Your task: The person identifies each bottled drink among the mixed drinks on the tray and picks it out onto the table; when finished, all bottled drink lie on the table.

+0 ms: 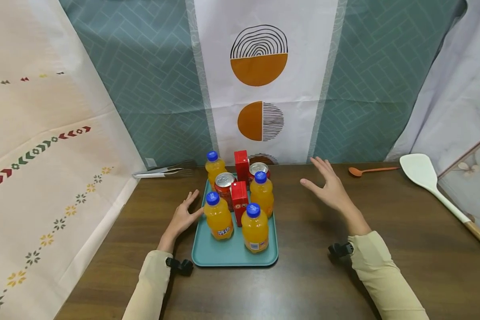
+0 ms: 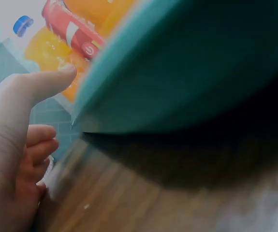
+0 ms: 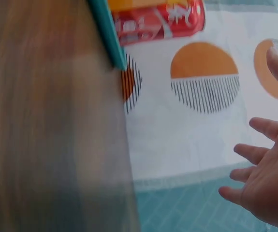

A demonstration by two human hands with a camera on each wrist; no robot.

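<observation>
A teal tray [image 1: 220, 255] carries several orange-drink bottles [image 1: 218, 221] with blue caps, two red cans [image 1: 224, 192] and two red cartons [image 1: 240, 202]. My left hand [image 1: 181, 218] is at the tray's left side, fingers spread and thumb toward the rim; whether it touches the tray I cannot tell. In the left wrist view the thumb [image 2: 56, 79] points at the tray's edge, with bottles and a can beyond. Well to the right of the tray, my right hand [image 1: 331, 191] is held with fingers apart and nothing in it.
Tongs [image 1: 160, 172] and a whisk-like wire utensil lie at the back left. An orange spoon [image 1: 356, 171] is at the back right, and a white spatula [image 1: 422, 173] with a wooden handle leans along the right side. Patterned cloths [image 1: 160, 89] hang behind and beside the wooden table [image 1: 304, 284].
</observation>
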